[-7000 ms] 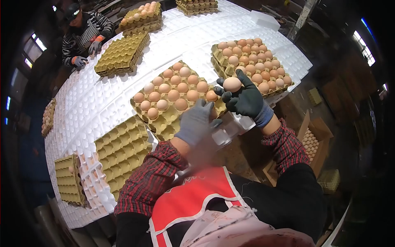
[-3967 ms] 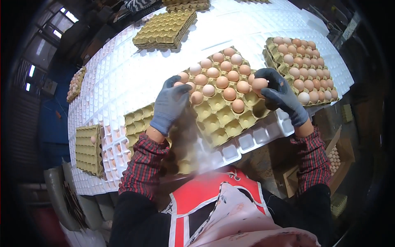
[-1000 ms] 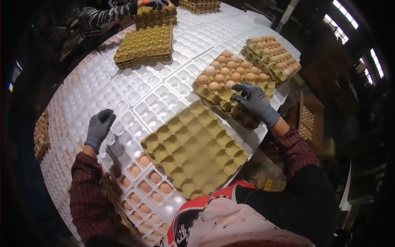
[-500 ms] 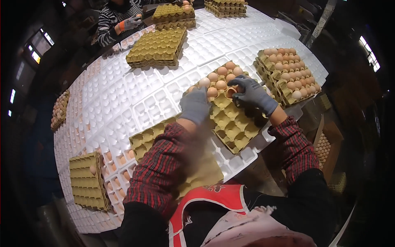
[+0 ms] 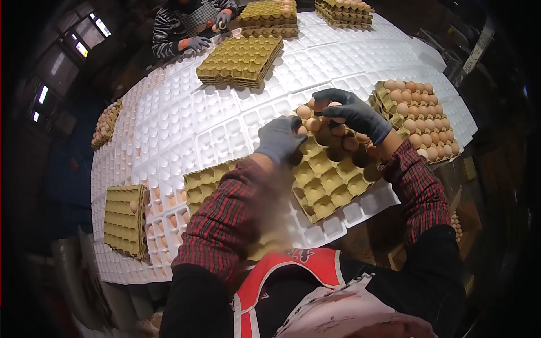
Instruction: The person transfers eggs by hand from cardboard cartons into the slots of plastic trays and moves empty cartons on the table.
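Observation:
In front of me lies a yellow-brown pulp egg tray (image 5: 329, 183), its far part filled with brown eggs (image 5: 304, 111) and its near cups bare. My right hand (image 5: 356, 115), in a grey glove, is over the tray's far right part with its fingers closed round an egg (image 5: 336, 111). At the tray's left edge my left hand (image 5: 279, 139), also gloved, has its fingers curled in on an egg (image 5: 302, 130). The palm hides part of what it grips.
White moulded trays (image 5: 220, 143) cover the table. A stack of filled egg trays (image 5: 420, 124) stands to the right. Stacks of pulp trays (image 5: 242, 61) lie at the back, more pulp trays (image 5: 125, 221) at the left. Across the table a person (image 5: 189, 28) in grey gloves handles eggs.
My right hand has lifted off the tray's middle toward its far edge, with an egg in its fingers. More eggs now show on the tray's right side. The whole view has shifted.

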